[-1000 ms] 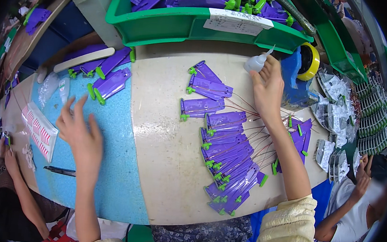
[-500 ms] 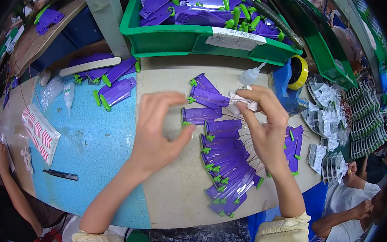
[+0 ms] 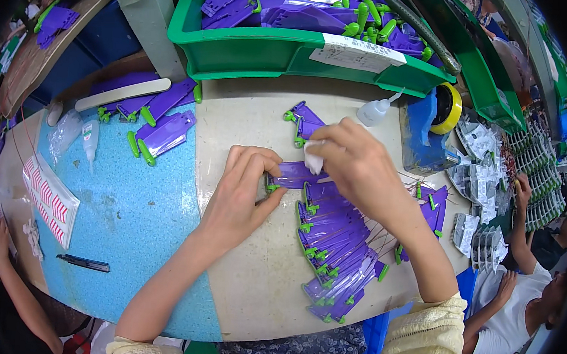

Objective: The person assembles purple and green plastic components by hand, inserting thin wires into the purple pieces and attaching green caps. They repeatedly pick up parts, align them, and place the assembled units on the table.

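Note:
A flat purple part point(image 3: 295, 174) with a green end lies on the table under both hands. My left hand point(image 3: 239, 185) has its fingers closed round the green end. In my right hand point(image 3: 364, 170) a crumpled white tissue point(image 3: 313, 157) is pinched, held just above the far end of that part. Behind it lie other purple parts point(image 3: 309, 120) with green ends. Nearer to me, a fanned row of similar purple parts point(image 3: 335, 238) overlaps, with thin wires at their right ends.
A green bin point(image 3: 253, 58) full of purple parts stands at the back. Right of it are a dropper bottle point(image 3: 372, 112), a blue tape dispenser point(image 3: 420, 138) and silvery packets point(image 3: 480, 176). On the blue mat point(image 3: 139, 232) lie a cutter knife point(image 3: 83, 263) and a glue bottle point(image 3: 90, 140). Other people sit at both sides.
My left hand has gone from spread fingers to gripping a purple part's green end. My right hand has moved left and nearer with the tissue, over that part.

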Available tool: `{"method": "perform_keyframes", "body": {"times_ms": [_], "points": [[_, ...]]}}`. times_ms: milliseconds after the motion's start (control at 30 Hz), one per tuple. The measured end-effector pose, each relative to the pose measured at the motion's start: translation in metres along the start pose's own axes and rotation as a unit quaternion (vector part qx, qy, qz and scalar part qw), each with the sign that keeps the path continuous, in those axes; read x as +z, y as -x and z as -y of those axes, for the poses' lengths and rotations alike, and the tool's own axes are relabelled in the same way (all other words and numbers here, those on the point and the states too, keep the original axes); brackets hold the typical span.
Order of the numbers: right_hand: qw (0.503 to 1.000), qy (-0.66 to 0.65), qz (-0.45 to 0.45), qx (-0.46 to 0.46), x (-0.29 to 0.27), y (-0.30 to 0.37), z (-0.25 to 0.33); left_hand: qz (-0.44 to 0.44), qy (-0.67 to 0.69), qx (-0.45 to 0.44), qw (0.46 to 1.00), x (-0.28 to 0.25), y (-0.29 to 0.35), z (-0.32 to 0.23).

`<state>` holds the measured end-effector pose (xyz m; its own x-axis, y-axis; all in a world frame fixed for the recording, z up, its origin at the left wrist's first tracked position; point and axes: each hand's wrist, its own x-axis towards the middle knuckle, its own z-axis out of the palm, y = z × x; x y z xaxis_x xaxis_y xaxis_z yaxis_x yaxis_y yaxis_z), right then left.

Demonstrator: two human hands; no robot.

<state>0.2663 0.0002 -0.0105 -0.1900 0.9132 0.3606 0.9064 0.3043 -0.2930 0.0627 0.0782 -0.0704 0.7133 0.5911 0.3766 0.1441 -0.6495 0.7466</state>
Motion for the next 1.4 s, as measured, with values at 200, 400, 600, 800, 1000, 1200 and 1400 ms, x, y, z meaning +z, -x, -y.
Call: {"method": "perform_keyframes", "body": {"times_ms": [200,400,600,800,1000,1200,1400], "points": [[0.930,-0.295,-0.105,0.192,-0.021,-0.008,0.031,-0.062,-0.102,0.087,0.989,0.004,-0.009,-0.010],[0.858,-0.112,-0.343,0.365,0.019,0.043,-0.032,0.084,-0.071,0.055,0.992,0.019,-0.002,-0.040],[0.883,-0.238,-0.221,0.340,0.013,0.031,-0.058,0.074,-0.007,-0.038,0.997,0.010,-0.007,-0.028],[0.765,-0.470,-0.084,0.432,-0.029,0.083,0.045,0.004,0.019,-0.028,0.999,0.007,-0.006,-0.007],[0.844,-0.282,-0.184,0.418,-0.006,0.094,0.048,0.009,0.045,-0.061,0.997,0.007,-0.006,-0.006],[0.823,-0.311,-0.252,0.403,0.011,0.071,0.043,0.004,0.049,-0.039,0.998,0.009,-0.007,-0.004],[0.791,-0.310,-0.254,0.462,0.001,0.082,0.040,0.003,0.044,-0.036,0.998,0.008,-0.006,-0.003]]}}
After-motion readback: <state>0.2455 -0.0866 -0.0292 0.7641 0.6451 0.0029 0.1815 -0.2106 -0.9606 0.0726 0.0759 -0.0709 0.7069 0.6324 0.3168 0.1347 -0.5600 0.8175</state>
